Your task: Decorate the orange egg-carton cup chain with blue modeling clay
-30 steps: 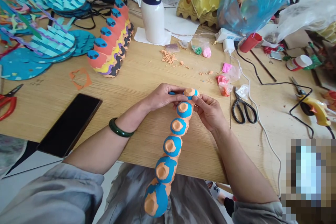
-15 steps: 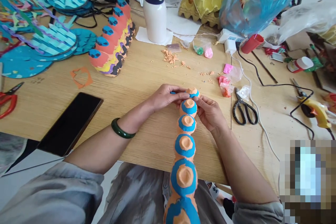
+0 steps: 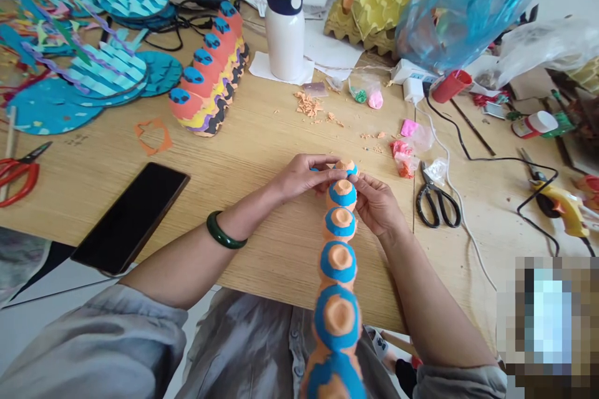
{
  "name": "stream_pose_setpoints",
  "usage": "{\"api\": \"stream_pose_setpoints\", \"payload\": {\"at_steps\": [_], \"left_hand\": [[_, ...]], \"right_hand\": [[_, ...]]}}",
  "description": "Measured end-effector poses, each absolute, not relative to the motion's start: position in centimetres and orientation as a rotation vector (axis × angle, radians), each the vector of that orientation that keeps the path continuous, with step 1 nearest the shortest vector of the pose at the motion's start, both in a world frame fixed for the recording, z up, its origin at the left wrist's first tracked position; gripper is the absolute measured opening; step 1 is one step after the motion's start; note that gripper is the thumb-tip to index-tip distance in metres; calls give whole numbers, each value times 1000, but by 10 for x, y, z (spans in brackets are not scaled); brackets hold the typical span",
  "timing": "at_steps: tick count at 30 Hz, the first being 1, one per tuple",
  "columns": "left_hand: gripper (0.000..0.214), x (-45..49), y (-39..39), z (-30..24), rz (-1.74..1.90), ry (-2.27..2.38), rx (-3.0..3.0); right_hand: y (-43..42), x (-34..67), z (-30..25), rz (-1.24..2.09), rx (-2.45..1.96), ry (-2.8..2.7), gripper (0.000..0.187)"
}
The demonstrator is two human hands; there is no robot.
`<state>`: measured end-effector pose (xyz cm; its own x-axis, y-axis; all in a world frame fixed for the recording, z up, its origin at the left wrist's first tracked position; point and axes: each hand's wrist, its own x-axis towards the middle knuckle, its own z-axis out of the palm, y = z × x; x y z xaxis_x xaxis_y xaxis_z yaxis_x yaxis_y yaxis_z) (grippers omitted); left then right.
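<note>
A long orange egg-carton strip point(image 3: 339, 262) with blue clay rings around its bumps runs from the table's middle toward me and off the front edge. My left hand point(image 3: 303, 176) pinches the far end bump from the left, its fingers closed on blue clay there. My right hand point(image 3: 378, 204) grips the same far end from the right, fingers curled against the strip. A green bangle point(image 3: 223, 234) sits on my left wrist.
A black phone point(image 3: 131, 217) lies at the left front. Black scissors point(image 3: 437, 198), clay bags point(image 3: 403, 156) and a yellow glue gun point(image 3: 561, 206) with cords lie right. A finished painted carton strip point(image 3: 208, 78), white bottle point(image 3: 284, 19), red scissors point(image 3: 19, 168) and paper crafts fill the back and left.
The strip's near end swung from lower left to straight toward me and rose closer to the camera. Both hands stayed pinched on its far end.
</note>
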<state>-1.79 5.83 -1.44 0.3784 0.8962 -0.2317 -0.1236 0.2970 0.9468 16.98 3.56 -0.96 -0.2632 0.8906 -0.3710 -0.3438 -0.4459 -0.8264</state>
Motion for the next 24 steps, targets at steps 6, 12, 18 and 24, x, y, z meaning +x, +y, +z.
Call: {"api": "stream_pose_setpoints", "payload": {"at_steps": [6, 12, 18, 24], "left_hand": [[43, -25, 57, -10, 779, 982, 1252], [44, -25, 58, -7, 749, 941, 1155], [46, -23, 55, -8, 765, 1069, 1236], [40, -22, 56, -10, 752, 1035, 1230]], "right_hand": [[33, 170, -8, 1828, -1132, -841, 35], [34, 170, -6, 1804, -1144, -798, 38], [30, 168, -6, 1828, -1161, -920, 36], [33, 170, -10, 1874, -1128, -867, 36]]}}
